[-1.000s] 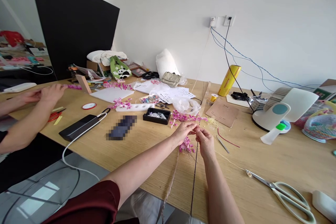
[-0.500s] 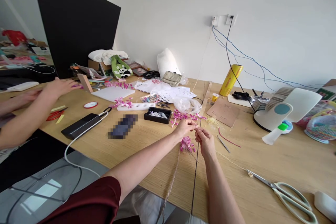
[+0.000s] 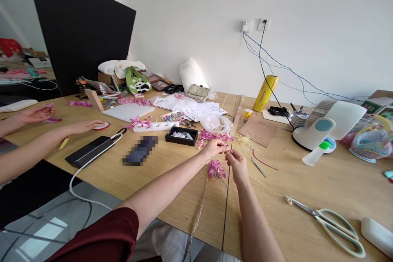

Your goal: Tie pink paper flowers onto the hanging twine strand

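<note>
- A dark thin wire runs from the near table edge straight up to the person's hands, with a pale stem just left of it.
- Right of the wire, near the front edge, lie pale green scissors on the wooden table.
- The right hand has its fingertips pressed together, pinching the top of the wire.
- The left hand meets it, thumb and forefinger closed on the same spot; what they pinch is too small to tell.
- A cluster of pink flowers hangs just below the left hand, left of the wire.
- Beyond the hands, more pink blossoms lie beside a black tray.
- Far left of the wire, a co-worker's hand rests on a red tape roll.
- Far right stands a white desk fan.
</note>
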`<state>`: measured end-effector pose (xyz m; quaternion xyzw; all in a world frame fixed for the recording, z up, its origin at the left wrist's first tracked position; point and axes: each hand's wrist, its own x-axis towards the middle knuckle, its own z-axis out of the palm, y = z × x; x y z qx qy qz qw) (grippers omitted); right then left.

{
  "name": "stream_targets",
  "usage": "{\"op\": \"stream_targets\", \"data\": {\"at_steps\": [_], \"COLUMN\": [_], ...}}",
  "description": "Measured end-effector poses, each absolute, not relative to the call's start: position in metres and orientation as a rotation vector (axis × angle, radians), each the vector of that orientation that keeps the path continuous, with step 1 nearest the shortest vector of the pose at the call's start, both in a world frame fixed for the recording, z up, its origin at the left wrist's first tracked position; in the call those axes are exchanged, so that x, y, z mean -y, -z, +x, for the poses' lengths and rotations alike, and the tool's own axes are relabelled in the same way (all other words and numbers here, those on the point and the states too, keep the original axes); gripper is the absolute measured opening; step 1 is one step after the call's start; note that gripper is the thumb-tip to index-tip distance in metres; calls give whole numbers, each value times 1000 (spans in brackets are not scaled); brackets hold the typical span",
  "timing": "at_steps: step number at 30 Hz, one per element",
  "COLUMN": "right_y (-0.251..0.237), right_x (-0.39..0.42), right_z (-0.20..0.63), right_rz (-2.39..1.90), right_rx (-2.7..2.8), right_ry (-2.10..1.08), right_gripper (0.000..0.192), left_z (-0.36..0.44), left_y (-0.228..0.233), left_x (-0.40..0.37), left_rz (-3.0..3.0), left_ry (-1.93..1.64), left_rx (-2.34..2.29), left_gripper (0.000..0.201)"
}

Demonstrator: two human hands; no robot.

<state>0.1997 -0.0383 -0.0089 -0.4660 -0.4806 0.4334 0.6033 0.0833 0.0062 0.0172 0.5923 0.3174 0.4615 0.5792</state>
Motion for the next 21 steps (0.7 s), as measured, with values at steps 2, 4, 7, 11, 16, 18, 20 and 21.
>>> {"op": "stream_targets", "data": {"at_steps": [2, 4, 7, 11, 16, 18, 20, 21], "right_y": [9, 8, 4, 0, 2, 3, 2, 2], "right_x": [38, 39, 41, 43, 41, 40, 40, 40], "right_z": [200, 199, 197, 196, 199, 201, 201, 201], "right_rz": [-1092, -1105, -1116, -1099, -1053, -1030, -1015, -1011], "right_rx": [1113, 1100, 1090, 1099, 1019, 986, 970, 972], "right_ry": [-1001, -991, -962, -950, -1003, -1037, -1060, -1065], "right_gripper": [20, 21, 20, 20, 22, 23, 23, 22], "left_z": [83, 83, 83, 84, 83, 83, 85, 86], "left_y": [-18, -18, -18, -22, -27, -28, -27, -26], "left_x": [-6, -8, -9, -8, 1, 5, 9, 10], "left_rz": [1423, 1470, 1529, 1510, 1267, 1239, 1289, 1325], "left_ry": [-1073, -1072, -1071, -1043, -993, -993, -1078, -1153], "left_rx": [-749, -742, -714, -693, -599, -562, -681, -796], "left_gripper": [18, 21, 24, 22, 21, 23, 20, 17]}}
